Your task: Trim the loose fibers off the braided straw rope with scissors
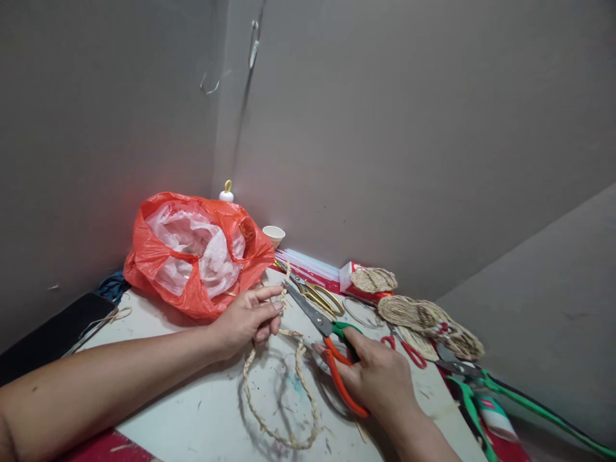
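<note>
A braided straw cord (315, 410) hangs in a loop below my left hand (253, 317), whose thumb and fingers pinch it near its upper end. The short end of the cord sticks up above my fingertips. My right hand (375, 366) grips scissors (320, 317) with one orange and one green handle. The blade tips lie close to the upper part of the cord, just right of my left fingertips. Whether the blades touch the cord I cannot tell.
Behind my left hand stands a red plastic bag (163, 282) lined with white plastic. Gold-handled scissors (327, 298), a paper cup (274, 235), woven straw soles (428, 321) and red-handled scissors (414, 353) lie further back. Green-handled shears (520, 394) rest at the right edge of the white board (168, 391).
</note>
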The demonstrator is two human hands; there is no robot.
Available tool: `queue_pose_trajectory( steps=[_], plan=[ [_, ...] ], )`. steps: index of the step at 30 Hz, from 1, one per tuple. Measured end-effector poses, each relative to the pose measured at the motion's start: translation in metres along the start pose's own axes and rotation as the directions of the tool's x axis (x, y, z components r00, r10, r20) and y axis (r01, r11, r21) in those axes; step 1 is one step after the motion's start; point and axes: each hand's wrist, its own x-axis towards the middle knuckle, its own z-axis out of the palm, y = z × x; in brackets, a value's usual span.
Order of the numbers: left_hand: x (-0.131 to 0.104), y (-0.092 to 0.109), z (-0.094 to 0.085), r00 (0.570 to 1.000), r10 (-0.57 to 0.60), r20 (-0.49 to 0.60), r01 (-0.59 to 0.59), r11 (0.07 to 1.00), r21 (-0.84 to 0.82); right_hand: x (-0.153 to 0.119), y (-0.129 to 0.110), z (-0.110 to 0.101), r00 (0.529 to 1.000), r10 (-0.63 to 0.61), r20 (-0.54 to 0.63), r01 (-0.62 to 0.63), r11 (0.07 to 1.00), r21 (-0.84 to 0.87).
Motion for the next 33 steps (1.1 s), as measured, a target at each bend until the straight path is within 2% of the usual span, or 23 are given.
queue_pose_trajectory(
  steps=[3, 6, 8, 10, 13, 15, 17, 18, 20, 22, 25, 29, 33],
  plan=[
    [0.000, 0.000, -0.001, 1.000, 0.007, 0.000, -0.007, 1.000, 0.014, -0.001, -0.001, 0.001, 0.999, -0.013, -0.037, 0.013, 1.000, 0.002],
    [0.001, 0.000, -0.003, 1.000, 0.019, 0.007, -0.019, 0.999, 0.030, -0.003, 0.000, 0.003, 1.000, 0.025, -0.015, -0.024, 0.998, 0.062],
    [0.001, 0.000, -0.003, 1.000, 0.027, 0.004, -0.027, 0.999, 0.044, -0.003, 0.001, 0.005, 0.992, 0.114, 0.045, -0.120, 0.979, 0.164],
    [0.001, 0.001, -0.003, 1.000, 0.031, -0.001, -0.031, 0.998, 0.053, -0.002, 0.001, 0.005, 0.963, 0.238, 0.127, -0.266, 0.915, 0.304],
    [0.001, 0.000, -0.002, 1.000, 0.026, 0.016, -0.027, 0.997, 0.069, 0.005, -0.005, -0.002, 0.883, 0.401, 0.243, -0.467, 0.696, 0.546],
    [-0.001, -0.001, 0.000, 1.000, -0.002, 0.028, -0.001, 0.995, 0.103, 0.011, -0.013, -0.011, 0.813, 0.478, 0.332, -0.554, 0.460, 0.694],
    [-0.004, -0.003, 0.004, 0.997, -0.059, 0.045, 0.050, 0.985, 0.167, 0.015, -0.025, -0.019, 0.733, 0.507, 0.453, -0.602, 0.175, 0.779],
    [-0.007, -0.005, 0.006, 0.995, -0.088, 0.054, 0.075, 0.975, 0.207, 0.016, -0.031, -0.022, 0.720, 0.487, 0.494, -0.595, 0.067, 0.801],
    [-0.013, -0.007, 0.012, 0.988, -0.126, 0.093, 0.095, 0.955, 0.283, 0.016, -0.043, -0.028, 0.734, 0.416, 0.537, -0.568, -0.057, 0.821],
    [-0.019, -0.010, 0.017, 0.982, -0.137, 0.134, 0.086, 0.940, 0.331, 0.015, -0.053, -0.031, 0.762, 0.343, 0.549, -0.551, -0.100, 0.828],
    [-0.025, -0.014, 0.023, 0.975, -0.152, 0.160, 0.080, 0.921, 0.382, 0.011, -0.063, -0.034, 0.779, 0.303, 0.550, -0.549, -0.097, 0.830],
    [-0.027, -0.013, 0.023, 0.977, -0.135, 0.167, 0.057, 0.913, 0.403, 0.010, -0.059, -0.034, 0.768, 0.400, 0.500, -0.532, -0.035, 0.846],
    [-0.025, -0.009, 0.021, 0.973, -0.138, 0.188, 0.060, 0.927, 0.371, 0.012, -0.052, -0.035, 0.772, 0.470, 0.428, -0.450, -0.072, 0.890]
  ],
)
